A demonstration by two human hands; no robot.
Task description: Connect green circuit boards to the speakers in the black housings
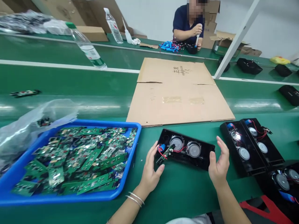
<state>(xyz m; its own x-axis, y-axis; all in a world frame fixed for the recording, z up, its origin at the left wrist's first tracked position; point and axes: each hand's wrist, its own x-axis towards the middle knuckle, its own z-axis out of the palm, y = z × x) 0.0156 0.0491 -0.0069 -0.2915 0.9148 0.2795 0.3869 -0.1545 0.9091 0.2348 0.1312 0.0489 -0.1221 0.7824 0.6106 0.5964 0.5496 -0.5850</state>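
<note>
A black speaker housing (184,158) lies open side up on the green table, with two round speaker drivers (193,149) inside. A small green circuit board (166,154) on red wires rests slantwise over its left part, beside a blue battery (161,147). My left hand (149,171) is at the housing's left end, fingers and thumb apart. Around the right end, my right hand (219,163) is open with the palm turned inward and the thumb close to the edge. Whether either hand touches the housing I cannot tell exactly.
At left stands a blue tray (137,140) heaped with circuit boards, beside a clear plastic bag (46,116). A flat cardboard sheet (179,102) lies ahead. More speaker housings (251,146) stand at right. A co-worker (187,28) handles a tool across the bench.
</note>
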